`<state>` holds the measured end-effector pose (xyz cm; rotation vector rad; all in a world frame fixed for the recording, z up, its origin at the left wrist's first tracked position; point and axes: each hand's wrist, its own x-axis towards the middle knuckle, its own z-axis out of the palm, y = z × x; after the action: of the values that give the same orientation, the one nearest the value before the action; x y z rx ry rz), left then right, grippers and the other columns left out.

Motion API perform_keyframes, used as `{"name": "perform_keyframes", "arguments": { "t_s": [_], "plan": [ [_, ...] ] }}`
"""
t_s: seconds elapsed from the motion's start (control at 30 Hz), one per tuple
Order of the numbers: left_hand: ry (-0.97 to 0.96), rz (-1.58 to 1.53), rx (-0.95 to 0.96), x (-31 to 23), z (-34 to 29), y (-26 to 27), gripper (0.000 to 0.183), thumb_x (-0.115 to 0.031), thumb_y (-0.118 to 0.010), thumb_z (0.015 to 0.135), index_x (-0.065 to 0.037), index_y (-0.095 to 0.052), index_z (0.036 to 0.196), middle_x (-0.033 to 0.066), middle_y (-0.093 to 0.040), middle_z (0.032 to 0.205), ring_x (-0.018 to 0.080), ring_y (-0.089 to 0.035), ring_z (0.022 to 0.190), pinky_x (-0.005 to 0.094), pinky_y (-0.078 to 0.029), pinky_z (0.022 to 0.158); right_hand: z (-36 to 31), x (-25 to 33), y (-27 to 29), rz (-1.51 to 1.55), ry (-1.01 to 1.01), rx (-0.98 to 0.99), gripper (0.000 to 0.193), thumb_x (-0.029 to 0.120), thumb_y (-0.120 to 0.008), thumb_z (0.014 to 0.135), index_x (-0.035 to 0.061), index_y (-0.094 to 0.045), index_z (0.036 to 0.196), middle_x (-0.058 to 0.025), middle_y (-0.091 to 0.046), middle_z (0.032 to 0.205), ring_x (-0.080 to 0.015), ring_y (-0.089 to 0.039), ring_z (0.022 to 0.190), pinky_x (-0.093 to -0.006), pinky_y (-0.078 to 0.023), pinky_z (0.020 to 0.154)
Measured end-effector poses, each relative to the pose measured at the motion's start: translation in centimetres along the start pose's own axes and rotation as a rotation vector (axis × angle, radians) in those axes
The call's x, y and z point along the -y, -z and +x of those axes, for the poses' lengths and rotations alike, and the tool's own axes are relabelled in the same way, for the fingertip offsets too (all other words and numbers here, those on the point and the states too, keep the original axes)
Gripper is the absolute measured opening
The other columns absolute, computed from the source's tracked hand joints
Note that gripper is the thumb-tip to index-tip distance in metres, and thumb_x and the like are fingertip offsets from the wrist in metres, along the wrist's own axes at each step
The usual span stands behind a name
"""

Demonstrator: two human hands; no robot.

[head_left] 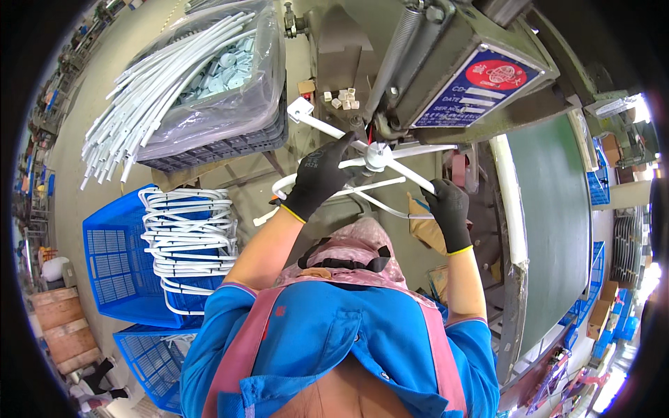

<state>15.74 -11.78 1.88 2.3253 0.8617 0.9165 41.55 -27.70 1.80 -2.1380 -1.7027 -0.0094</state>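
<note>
A white tubular metal frame [411, 173], its tubes crossing, is held in front of me under the machine's head. A round pale disc [377, 157] sits where the tubes cross. My left hand [322, 175], in a black glove, is closed around the frame's tubes left of the disc. At the lower right end of a straight tube, my right hand [449, 211], also gloved in black, has its fingers closed on it. A curved tube [282, 185] of the frame bends out beside my left wrist. The fingers partly cover the tubes they hold.
A grey-green machine [481, 76] with a spring stands ahead. At left, a plastic-lined crate [268, 70] holds long white rods [160, 90] and metal discs [226, 73]. Below it, a blue basket [111, 261] carries bent white tubes [188, 244]. A green-topped surface [550, 223] lies at right.
</note>
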Motion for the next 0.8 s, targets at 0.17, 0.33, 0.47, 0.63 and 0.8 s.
{"name": "perform_keyframes", "arguments": {
  "t_s": [0.17, 0.33, 0.47, 0.63, 0.8],
  "plan": [
    [0.174, -0.032, 0.183, 0.3, 0.4, -0.1, 0.073, -0.020, -0.078, 0.073, -0.002, -0.046, 0.135, 0.0199, -0.063, 0.116, 0.0320, -0.063, 0.105, 0.0383, -0.049, 0.089, 0.6, -1.1, -0.4, -0.011, 0.031, 0.003, 0.017, 0.027, -0.070, 0.076, 0.0140, -0.061, 0.079, -0.0080, -0.060, 0.073, -0.0308, -0.061, 0.066, -0.0429, -0.047, 0.056],
    [0.130, 0.009, 0.139, 0.0, 0.3, 0.2, 0.074, -0.020, -0.073, 0.069, -0.014, -0.045, 0.138, 0.0163, -0.066, 0.099, 0.0323, -0.066, 0.088, 0.0409, -0.052, 0.075, 1.4, -0.3, 0.8, 0.018, 0.012, 0.057, 0.019, 0.029, -0.071, 0.076, 0.0136, -0.062, 0.080, -0.0084, -0.061, 0.075, -0.0314, -0.061, 0.067, -0.0414, -0.047, 0.057],
    [-0.075, 0.175, 0.062, -0.8, 1.1, 1.5, 0.073, -0.024, -0.072, 0.076, -0.007, -0.041, 0.139, 0.0175, -0.067, 0.092, 0.0337, -0.067, 0.086, 0.0433, -0.052, 0.074, 2.0, 0.9, 4.6, 0.146, 0.103, -0.050, 0.024, 0.028, -0.073, 0.079, 0.0083, -0.067, 0.090, -0.0113, -0.061, 0.074, -0.0267, -0.060, 0.064, -0.0373, -0.047, 0.058],
    [0.005, -0.077, 0.055, -2.8, -1.5, 3.6, 0.054, -0.027, -0.073, 0.081, -0.006, -0.047, 0.124, 0.0168, -0.068, 0.098, 0.0322, -0.067, 0.092, 0.0416, -0.052, 0.077, 3.5, 1.6, 6.8, 0.531, -0.013, -0.348, 0.029, 0.020, -0.061, 0.091, 0.0023, -0.062, 0.113, -0.0042, -0.057, 0.072, -0.0126, -0.053, 0.060, -0.0266, -0.046, 0.058],
    [0.186, 0.015, -0.015, -4.3, -8.6, 4.4, 0.051, -0.031, -0.074, 0.078, -0.011, -0.050, 0.119, 0.0139, -0.069, 0.088, 0.0335, -0.068, 0.079, 0.0420, -0.053, 0.068, 4.2, 0.9, 5.9, 0.781, -0.328, -0.034, 0.026, 0.024, -0.050, 0.099, 0.0035, -0.063, 0.109, 0.0049, -0.047, 0.062, -0.0037, -0.046, 0.056, -0.0210, -0.040, 0.050]
  ]
}}
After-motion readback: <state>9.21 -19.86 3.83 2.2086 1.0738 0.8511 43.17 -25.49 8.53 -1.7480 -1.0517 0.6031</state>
